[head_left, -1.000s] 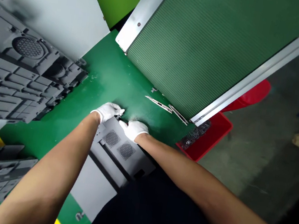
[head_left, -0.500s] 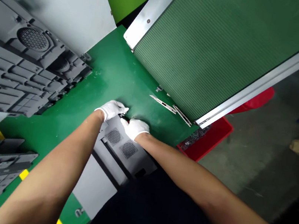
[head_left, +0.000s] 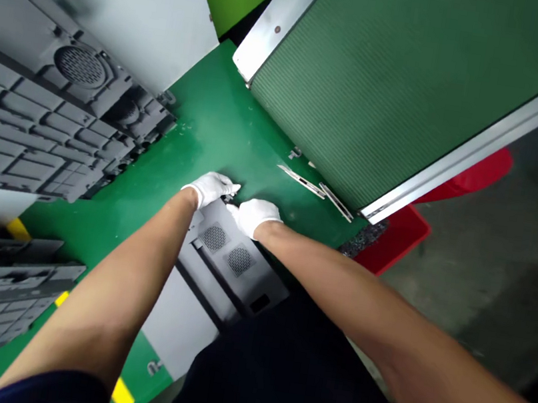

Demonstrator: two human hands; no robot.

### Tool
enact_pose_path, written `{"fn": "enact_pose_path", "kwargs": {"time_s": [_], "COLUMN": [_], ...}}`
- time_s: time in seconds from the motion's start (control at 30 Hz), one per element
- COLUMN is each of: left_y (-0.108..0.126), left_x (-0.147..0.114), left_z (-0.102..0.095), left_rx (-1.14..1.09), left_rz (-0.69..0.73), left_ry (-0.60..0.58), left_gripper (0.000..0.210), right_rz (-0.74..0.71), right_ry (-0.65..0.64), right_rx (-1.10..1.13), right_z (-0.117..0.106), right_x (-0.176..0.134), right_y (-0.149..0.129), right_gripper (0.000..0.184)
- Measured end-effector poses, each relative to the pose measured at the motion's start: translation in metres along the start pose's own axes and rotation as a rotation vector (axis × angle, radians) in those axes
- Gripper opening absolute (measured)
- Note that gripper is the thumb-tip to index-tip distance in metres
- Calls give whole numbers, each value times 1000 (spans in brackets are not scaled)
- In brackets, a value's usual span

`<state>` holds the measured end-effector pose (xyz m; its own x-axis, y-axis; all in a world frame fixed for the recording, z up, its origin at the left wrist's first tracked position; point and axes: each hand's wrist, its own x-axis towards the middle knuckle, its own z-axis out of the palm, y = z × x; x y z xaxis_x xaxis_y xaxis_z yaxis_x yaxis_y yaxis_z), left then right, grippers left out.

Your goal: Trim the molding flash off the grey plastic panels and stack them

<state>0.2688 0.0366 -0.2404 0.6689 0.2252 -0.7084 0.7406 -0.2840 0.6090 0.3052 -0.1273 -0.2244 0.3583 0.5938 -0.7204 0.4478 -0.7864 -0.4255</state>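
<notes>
A grey plastic panel (head_left: 221, 282) with two mesh grilles lies in front of me, its near end hidden by my dark clothing. My left hand (head_left: 213, 188), in a white glove, is closed on the panel's far corner. Close beside it on the right, my white-gloved right hand (head_left: 254, 217) is curled, its thumb pointing toward the left fingers at the far edge. Whatever the right fingers hold is hidden. A small dark piece shows between the hands, too small to name.
Two slim utility knives (head_left: 302, 181) lie on the green tabletop (head_left: 208, 132) beside the ribbed green conveyor belt (head_left: 377, 89). Several ribbed grey panels (head_left: 49, 115) stand at the left. A red bin (head_left: 397, 241) sits below the conveyor's corner. A small metal clip (head_left: 295, 153) lies nearby.
The view has shifted slightly, so most things sit a little further right. Both hands remain at the panel's far edge; the right hand has turned a little.
</notes>
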Motion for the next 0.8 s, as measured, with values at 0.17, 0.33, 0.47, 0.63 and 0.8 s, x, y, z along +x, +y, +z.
{"fn": "enact_pose_path", "kwargs": {"time_s": [0.17,0.33,0.47,0.63,0.8], "left_y": [9,58,112,106,44], "left_x": [-19,-63,-88,-80,-74], "left_z": [-7,56,147,188,131], "left_rx": [5,66,-46,397,1132], "left_rz": [-3,222,331,432,343], "left_ry": [326,219,-218,-268,-486], "left_gripper": [39,40,39,54,62], "right_rz": [66,410,685,746,711], "right_ry": [72,57,86,158,167], "right_rx": [175,806,1161,1314,1348], "right_z": [2,58,100,116,117], "right_x": [-44,-129,-171,-182,-185], "right_y": [34,116,166,191,197], "right_gripper": [82,72,64,65,65]}}
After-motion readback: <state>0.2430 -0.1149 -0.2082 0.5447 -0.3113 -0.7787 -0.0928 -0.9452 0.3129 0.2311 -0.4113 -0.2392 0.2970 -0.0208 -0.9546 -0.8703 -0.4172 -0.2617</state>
